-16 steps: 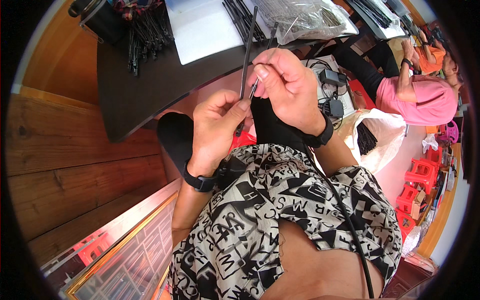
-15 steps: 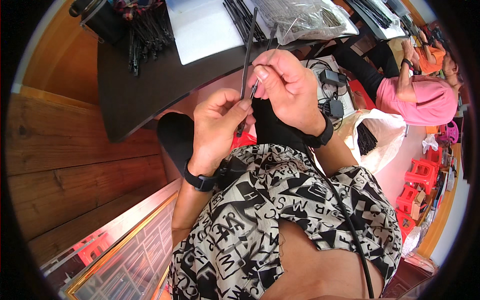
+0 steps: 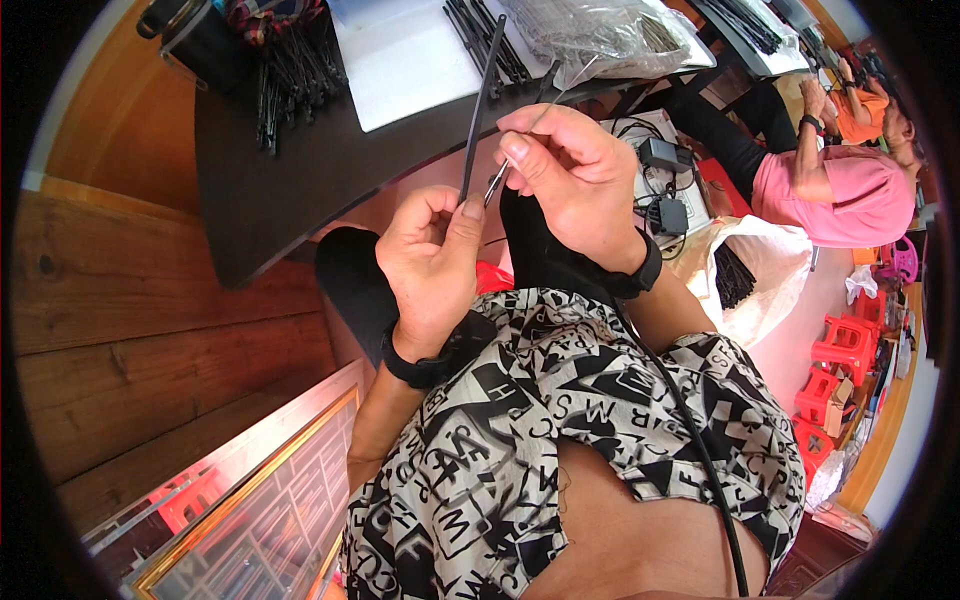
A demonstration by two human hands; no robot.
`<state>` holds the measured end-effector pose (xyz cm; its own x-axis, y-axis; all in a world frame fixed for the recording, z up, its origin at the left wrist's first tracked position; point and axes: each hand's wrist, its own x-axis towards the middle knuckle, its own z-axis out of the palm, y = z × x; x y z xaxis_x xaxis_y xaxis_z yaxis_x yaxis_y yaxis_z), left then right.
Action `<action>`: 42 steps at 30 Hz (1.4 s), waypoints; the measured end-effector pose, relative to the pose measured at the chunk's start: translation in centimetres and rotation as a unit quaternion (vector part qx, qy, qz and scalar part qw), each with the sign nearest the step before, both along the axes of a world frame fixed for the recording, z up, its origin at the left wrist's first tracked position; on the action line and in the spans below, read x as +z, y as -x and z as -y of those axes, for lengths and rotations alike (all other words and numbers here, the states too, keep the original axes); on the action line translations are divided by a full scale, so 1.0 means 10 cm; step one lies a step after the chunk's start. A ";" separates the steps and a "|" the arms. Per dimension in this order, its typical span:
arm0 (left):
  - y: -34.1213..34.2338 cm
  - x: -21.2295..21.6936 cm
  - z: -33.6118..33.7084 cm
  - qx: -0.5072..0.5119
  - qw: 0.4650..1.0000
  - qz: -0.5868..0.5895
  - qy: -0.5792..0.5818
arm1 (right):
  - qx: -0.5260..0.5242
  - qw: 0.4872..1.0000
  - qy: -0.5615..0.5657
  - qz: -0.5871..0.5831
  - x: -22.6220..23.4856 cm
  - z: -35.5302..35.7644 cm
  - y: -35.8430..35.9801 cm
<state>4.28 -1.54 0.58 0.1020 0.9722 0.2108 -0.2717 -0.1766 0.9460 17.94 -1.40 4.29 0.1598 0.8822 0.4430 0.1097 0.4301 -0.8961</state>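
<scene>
A thin black strip (image 3: 480,110) rises almost upright from the left hand (image 3: 432,262), pinched at its lower end between thumb and forefinger, just above the lap and in front of the table's near edge. Its top reaches up over the white sheet (image 3: 405,60). Just beside it, the right hand (image 3: 572,175) has its fingertips closed on a fine metal wire (image 3: 520,145) whose lower tip comes close to the strip near the left thumb (whether the two actually touch is too small to tell).

Both wrists carry black bands. Below the hands is a black-and-white patterned shirt (image 3: 560,430) with a dark cord running down over it.

Behind the hands lies a dark table (image 3: 290,190). On it are the white sheet, more black strips (image 3: 485,35) laid across the sheet, a bundle of black ties (image 3: 290,80) to the left beside a dark pot (image 3: 195,35), and a clear bag (image 3: 600,35) of similar pieces at the top, partly cut off by the rim.

To the right, well apart, a person in a pink top (image 3: 850,190) bends over; another in orange sits beyond, mostly cropped. A white bag (image 3: 760,275) holding black strips sits on the floor near red stools (image 3: 840,350). Black adapters (image 3: 665,185) lie under the table, partly hidden by the right hand.

Wooden planks (image 3: 150,340) fill the left side.
</scene>
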 end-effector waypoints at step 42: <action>0.94 0.43 -1.91 0.093 0.953 -0.277 0.080 | -0.040 0.982 0.096 0.155 -0.28 -0.15 -0.23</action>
<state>-5.12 17.57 4.90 -0.0225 0.9995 0.0223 0.2998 -0.0146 0.9539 20.21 0.15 1.51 0.1161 0.9444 0.3075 0.4164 0.2348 -0.8784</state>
